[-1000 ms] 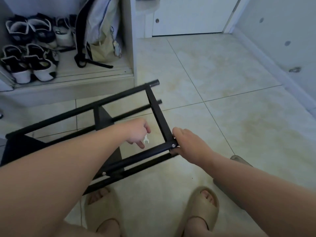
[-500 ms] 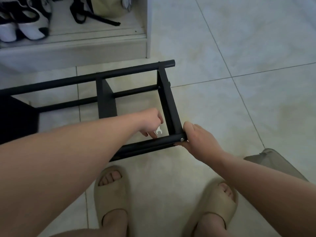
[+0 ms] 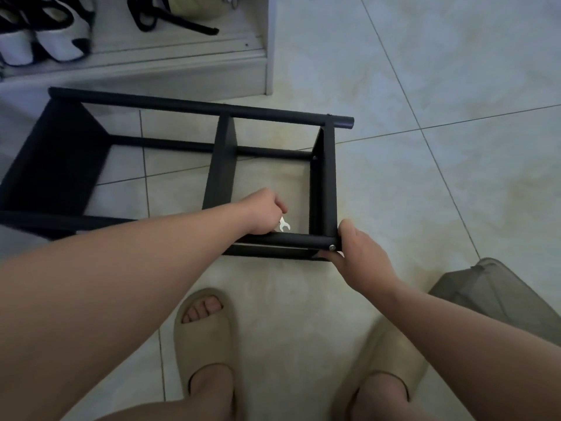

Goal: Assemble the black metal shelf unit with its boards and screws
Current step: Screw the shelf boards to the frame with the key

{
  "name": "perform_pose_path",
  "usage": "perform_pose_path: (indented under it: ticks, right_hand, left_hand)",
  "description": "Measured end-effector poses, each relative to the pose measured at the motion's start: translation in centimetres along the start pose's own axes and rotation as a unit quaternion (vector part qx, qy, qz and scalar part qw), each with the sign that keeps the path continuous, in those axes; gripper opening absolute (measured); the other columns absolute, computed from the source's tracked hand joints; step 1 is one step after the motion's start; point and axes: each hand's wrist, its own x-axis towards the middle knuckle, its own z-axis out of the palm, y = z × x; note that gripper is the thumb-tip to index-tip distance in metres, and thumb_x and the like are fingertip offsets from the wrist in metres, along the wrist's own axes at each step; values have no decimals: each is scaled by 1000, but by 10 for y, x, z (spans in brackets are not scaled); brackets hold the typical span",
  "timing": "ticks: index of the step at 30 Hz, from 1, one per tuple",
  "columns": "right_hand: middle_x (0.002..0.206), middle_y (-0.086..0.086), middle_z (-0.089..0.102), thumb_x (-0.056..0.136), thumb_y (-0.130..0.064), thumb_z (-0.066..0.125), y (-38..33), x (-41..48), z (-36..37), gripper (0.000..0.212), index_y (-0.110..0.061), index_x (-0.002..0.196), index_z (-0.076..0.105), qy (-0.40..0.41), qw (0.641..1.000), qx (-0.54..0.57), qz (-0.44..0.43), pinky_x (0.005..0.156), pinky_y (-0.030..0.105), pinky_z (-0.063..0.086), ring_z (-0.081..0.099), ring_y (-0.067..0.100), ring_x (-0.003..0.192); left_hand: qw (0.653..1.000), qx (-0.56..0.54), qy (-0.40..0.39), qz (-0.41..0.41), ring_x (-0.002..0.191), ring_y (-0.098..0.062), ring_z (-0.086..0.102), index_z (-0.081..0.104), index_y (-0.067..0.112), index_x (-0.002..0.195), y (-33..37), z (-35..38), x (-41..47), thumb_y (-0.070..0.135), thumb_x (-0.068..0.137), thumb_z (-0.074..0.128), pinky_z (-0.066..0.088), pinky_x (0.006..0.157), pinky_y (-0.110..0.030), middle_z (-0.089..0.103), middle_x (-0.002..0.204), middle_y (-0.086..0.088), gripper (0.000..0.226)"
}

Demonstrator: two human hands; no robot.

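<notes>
As the head camera looks down, the black metal shelf unit [image 3: 197, 106] lies on its side on the pale tiled floor [image 3: 425, 183], just in front of the person's feet. Its long tubes run left to right. A dark board [image 3: 220, 177] stands on edge across the middle of it, and a wider dark board [image 3: 51, 165] closes its left end.

The left hand [image 3: 264, 214] reaches in over the near tube. Its fingers are curled round a small silver wrench [image 3: 284, 227], whose open jaw pokes out below the knuckles, just above that tube. The right hand [image 3: 361, 256] grips the unit's near right corner, with the thumb on top of the end bar [image 3: 329, 183] and the fingers wrapped underneath. A silver screw head [image 3: 332, 247] shows on the end of the near tube, touching the thumb side of that hand.

Two beige slippers [image 3: 206, 335] with bare toes stand on the tiles below the unit. At the right edge lies a grey-green thing [image 3: 491, 293], possibly a bin or a box, though too little of it shows to tell. Beyond the unit is a low white cupboard [image 3: 182, 74], open at the front, holding black-and-white sneakers [image 3: 60, 41] and a black strap [image 3: 182, 24].
</notes>
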Motion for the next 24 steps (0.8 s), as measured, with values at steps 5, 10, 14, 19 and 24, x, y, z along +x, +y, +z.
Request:
perform_pose_path:
  ticks: [5,10,14,19,24]
  right_hand:
    - [80,-9,42,97,-37,65,6,-1,5,39,-17,88,33,-27,999,29,17,57,38,35,46,24,72]
    - [84,-12,46,92,-50,67,8,2,-9,41,-23,88,36,-105,994,-5,5,56,30,31,48,14,72]
    - [124,-4,51,78,-75,64,13,19,-36,75,-23,128,45,-78,983,-154,-59,82,34,41,51,23,113]
    - [169,3,-14,63,-96,40,12,46,-44,134,-17,162,-6,-105,948,-247,-172,125,42,2,-12,25,155]
    - [164,10,-30,60,-104,24,19,63,-32,143,-9,159,-17,-107,933,-275,-206,126,47,-9,-30,27,151]
  left_hand:
    - [999,29,17,16,99,-20,60,64,28,104,2,10,1,11,98,47,41,73,-25,60,100,2,25]
    - [1000,28,0,13,98,-22,68,67,25,109,2,11,5,8,97,46,49,82,-27,63,103,1,29]
    - [999,-26,25,13,73,-11,74,63,25,100,3,10,15,9,98,50,48,62,-24,68,99,-3,21]
    - [994,-101,42,19,76,-13,73,63,19,98,-7,17,33,12,93,66,52,64,-26,73,86,-4,10]
    - [987,-160,-14,30,71,-12,75,64,12,92,-12,20,48,8,82,79,57,67,-27,77,79,-8,18]
